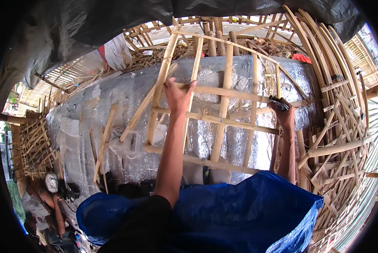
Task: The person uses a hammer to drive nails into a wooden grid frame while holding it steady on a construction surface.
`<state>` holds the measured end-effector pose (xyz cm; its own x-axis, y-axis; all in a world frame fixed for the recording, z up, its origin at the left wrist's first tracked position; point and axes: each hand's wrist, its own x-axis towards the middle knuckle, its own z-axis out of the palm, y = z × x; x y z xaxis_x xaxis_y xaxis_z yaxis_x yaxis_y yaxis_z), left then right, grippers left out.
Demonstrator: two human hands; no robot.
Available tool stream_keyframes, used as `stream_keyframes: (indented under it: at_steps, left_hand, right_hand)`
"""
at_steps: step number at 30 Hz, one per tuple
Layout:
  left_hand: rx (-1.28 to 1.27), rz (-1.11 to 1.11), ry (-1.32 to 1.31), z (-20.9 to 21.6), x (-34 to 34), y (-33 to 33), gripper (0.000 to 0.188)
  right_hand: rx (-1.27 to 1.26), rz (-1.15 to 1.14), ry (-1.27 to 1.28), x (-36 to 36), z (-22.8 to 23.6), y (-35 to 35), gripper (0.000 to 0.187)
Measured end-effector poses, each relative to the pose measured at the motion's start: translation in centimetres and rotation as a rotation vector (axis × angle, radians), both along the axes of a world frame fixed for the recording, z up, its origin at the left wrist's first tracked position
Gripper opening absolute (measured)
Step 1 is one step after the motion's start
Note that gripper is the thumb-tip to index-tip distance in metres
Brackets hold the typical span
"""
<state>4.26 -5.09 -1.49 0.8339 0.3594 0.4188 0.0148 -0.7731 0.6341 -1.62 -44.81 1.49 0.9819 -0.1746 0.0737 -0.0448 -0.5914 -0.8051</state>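
A lattice of split bamboo slats [225, 93] spans the space before me, with long slats crossed by several others. My left hand [178, 96] is at its upper left part, thumb and fingers closed around a crossing slat. Farther right, my right hand [285, 114] is closed on a small black hand tool [279, 103] with a shiny part; its exact kind is hard to make out. That tool is at the right end of the same crossing slat. A blue plastic sheet [248, 211] covers my lap below the lattice.
Silvery foil-like sheeting [83, 126] lies beneath the lattice, with loose bamboo strips [106, 141] on it. Stacked bamboo lattices [336, 156] crowd the right side. Another person's arm [58, 213] shows at lower left. Dark tarpaulin [113, 25] hangs overhead.
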Motion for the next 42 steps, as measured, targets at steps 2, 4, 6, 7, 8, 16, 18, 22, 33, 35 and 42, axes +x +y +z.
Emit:
stream_keyframes:
  at_steps: [2,4,6,7,8,16,18,22,33,35,42]
  left_hand:
    - [-0.23,0.078,-0.092,-1.2,0.8,-0.2,0.08]
    - [-0.625,0.041,-0.08,-0.7,1.4,-1.2,0.074]
    - [-0.932,-0.006,-0.018,-0.1,2.1,-1.4,0.045]
    - [-0.927,-0.003,-0.012,0.1,2.0,-1.6,0.045]
    - [-0.976,-0.018,0.106,0.2,1.9,-1.7,0.037]
    - [-1.066,-0.183,0.161,-0.5,1.3,-0.9,0.032]
    - [-1.096,-0.184,0.149,-0.5,1.0,-0.8,0.034]
    - [-1.044,-0.133,0.223,-0.8,1.3,-0.7,0.032]
    - [-1.047,-0.105,0.117,0.0,0.8,-0.8,0.025]
    - [-1.029,-0.086,0.175,0.1,0.8,-0.6,0.026]
    - [-1.067,-0.039,0.213,0.1,0.1,-0.6,0.042]
  right_hand:
    - [0.004,-0.033,0.056,0.0,0.1,0.6,0.03]
    - [0.041,-0.031,0.023,-0.3,-1.3,0.1,0.033]
    - [0.076,-0.052,0.048,-0.5,-2.2,-0.4,0.034]
    - [0.111,-0.067,0.066,-0.6,-2.6,-0.6,0.036]
    - [0.117,-0.062,0.048,-0.8,-3.4,-1.1,0.038]
    - [0.252,-0.033,0.054,-0.9,-2.7,-0.1,0.036]
    - [0.273,-0.038,0.062,-0.9,-3.2,0.0,0.037]
    - [0.21,-0.031,0.069,-1.1,-3.3,-0.4,0.039]
    - [0.094,-0.052,-0.015,-0.8,-3.7,0.3,0.028]
    - [0.092,-0.051,0.007,-0.9,-3.4,0.4,0.028]
    - [0.085,-0.022,-0.007,-0.5,-2.6,0.7,0.042]
